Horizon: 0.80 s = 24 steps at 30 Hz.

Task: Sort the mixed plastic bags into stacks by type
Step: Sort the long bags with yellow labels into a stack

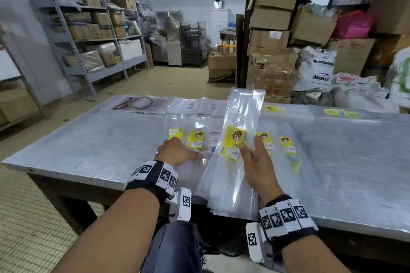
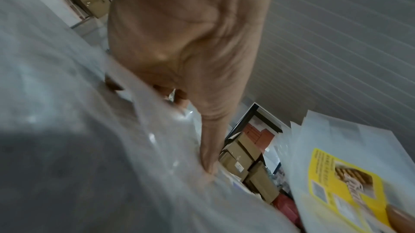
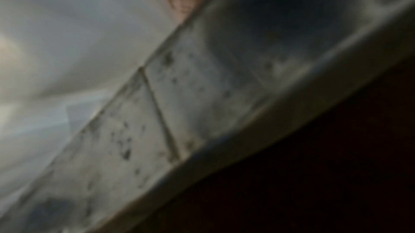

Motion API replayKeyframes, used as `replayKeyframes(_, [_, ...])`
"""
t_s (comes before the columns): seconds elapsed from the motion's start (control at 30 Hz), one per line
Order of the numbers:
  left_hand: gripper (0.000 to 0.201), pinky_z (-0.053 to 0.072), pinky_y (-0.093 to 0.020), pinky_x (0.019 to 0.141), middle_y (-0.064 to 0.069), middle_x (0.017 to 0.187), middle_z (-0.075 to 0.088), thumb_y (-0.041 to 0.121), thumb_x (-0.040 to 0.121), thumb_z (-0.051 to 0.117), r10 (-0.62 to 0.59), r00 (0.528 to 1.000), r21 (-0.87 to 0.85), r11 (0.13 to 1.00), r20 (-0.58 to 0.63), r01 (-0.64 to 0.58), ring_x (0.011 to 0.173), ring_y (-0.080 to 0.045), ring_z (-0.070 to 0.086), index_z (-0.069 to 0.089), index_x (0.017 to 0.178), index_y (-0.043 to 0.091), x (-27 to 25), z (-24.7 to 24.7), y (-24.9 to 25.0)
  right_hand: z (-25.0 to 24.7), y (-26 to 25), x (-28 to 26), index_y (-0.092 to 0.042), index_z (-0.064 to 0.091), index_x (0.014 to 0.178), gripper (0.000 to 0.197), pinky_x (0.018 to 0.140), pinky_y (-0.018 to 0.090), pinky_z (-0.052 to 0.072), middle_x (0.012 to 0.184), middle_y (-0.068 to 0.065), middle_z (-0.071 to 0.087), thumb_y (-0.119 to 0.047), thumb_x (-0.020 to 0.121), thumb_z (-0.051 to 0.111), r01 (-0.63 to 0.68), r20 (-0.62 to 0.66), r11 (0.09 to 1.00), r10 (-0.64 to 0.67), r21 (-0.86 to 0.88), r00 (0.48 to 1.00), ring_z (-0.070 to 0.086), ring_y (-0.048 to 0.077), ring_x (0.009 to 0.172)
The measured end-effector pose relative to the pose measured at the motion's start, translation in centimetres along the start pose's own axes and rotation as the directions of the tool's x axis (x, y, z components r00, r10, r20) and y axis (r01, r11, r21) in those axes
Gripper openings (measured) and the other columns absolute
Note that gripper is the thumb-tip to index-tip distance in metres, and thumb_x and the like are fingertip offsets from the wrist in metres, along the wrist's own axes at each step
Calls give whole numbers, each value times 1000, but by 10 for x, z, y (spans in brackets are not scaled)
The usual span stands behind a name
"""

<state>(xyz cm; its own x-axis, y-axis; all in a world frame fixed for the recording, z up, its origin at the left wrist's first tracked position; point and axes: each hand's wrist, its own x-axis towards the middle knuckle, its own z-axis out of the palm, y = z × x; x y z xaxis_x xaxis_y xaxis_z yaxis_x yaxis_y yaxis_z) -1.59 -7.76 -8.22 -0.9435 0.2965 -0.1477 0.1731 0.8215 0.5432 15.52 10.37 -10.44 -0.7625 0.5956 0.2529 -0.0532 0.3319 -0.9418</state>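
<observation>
A grey metal-topped table (image 1: 88, 139) carries a loose spread of mixed clear bags (image 1: 199, 137), some with yellow labels. My right hand (image 1: 253, 150) grips a bundle of long clear bags with a yellow label (image 1: 239, 117), raised and tilted over the spread, thumb on the front. The same bundle shows in the left wrist view (image 2: 341, 174). My left hand (image 1: 177, 150) lies on the spread and pinches a clear bag (image 2: 157, 148) between thumb and curled fingers. Sorted stacks lie along the far edge: printed bags (image 1: 137, 103), small-label bags (image 1: 199, 104), yellow-label bags (image 1: 275, 108). The right wrist view is blurred.
Another yellow-label stack (image 1: 339, 113) lies at the far right of the table. Metal shelving with boxes (image 1: 88, 29) stands on the left. Cardboard boxes (image 1: 270, 40) and white sacks (image 1: 317, 71) crowd the space behind the table. The table's front edge (image 3: 224, 112) is by my right wrist.
</observation>
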Motion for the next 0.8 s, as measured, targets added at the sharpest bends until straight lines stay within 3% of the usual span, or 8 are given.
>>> replayKeyframes(0.1, [85,58,-41,87,-3,102,71,67,36,87,24,1000,-144,989,0,-24,96,-24,68,63,102,19,0,-3,-3,0,3,-1,-22,47,137,43,91,33,50,111,-6,74,-49,103,51,11,15,1000,-11,-17,1000,67,9,107])
replayKeyframes(0.2, [65,50,-34,73,-8,102,66,42,53,88,70,996,-225,971,-59,-81,93,-23,63,56,102,14,-10,-6,1,0,3,-3,-22,49,124,32,84,35,51,102,-4,75,-47,104,51,41,20,999,-41,2,999,68,12,96])
replayKeyframes(0.3, [49,43,-35,71,-2,90,55,21,67,89,109,986,-367,918,-128,-149,81,-24,56,50,95,17,-17,-6,3,0,4,-3,-23,50,129,35,92,40,53,103,-6,75,-47,103,52,35,19,999,-35,10,999,69,10,100])
replayKeyframes(0.37, [47,40,-33,67,-1,86,51,18,69,88,127,977,-452,871,-174,-193,71,-20,49,48,94,18,-18,-5,3,-1,2,-3,-22,48,140,44,98,37,52,110,-10,75,-46,103,53,14,15,1000,-14,18,1000,67,3,106])
replayKeyframes(0.47, [46,41,-30,67,0,92,57,14,77,87,192,958,-515,811,-211,-276,76,-15,51,53,107,14,-24,-9,6,-3,1,-3,-23,47,144,45,96,29,50,108,-15,74,-43,103,54,1,7,999,-2,50,1000,65,-5,105])
replayKeyframes(0.63, [37,35,-33,64,-1,78,47,22,80,84,245,923,-502,782,-298,-370,69,-19,40,51,88,7,-26,-18,9,-3,2,-3,-22,47,144,47,96,34,51,101,-8,75,-44,103,54,-11,-11,997,12,80,1000,68,8,103])
replayKeyframes(0.73, [44,52,-40,74,-10,85,62,37,74,83,285,905,-522,745,-316,-416,73,-26,57,53,96,14,-32,-28,14,-3,0,-4,-24,48,141,43,92,32,52,99,-16,75,-43,103,54,-14,-4,996,15,85,1000,67,1,99])
replayKeyframes(0.8, [41,54,-25,69,-8,82,64,25,80,86,305,898,-545,717,-316,-435,64,-7,61,51,101,24,-42,-34,22,-4,-1,-3,-27,44,146,46,88,25,46,103,-15,74,-43,103,54,-39,-6,996,39,83,999,64,-4,98])
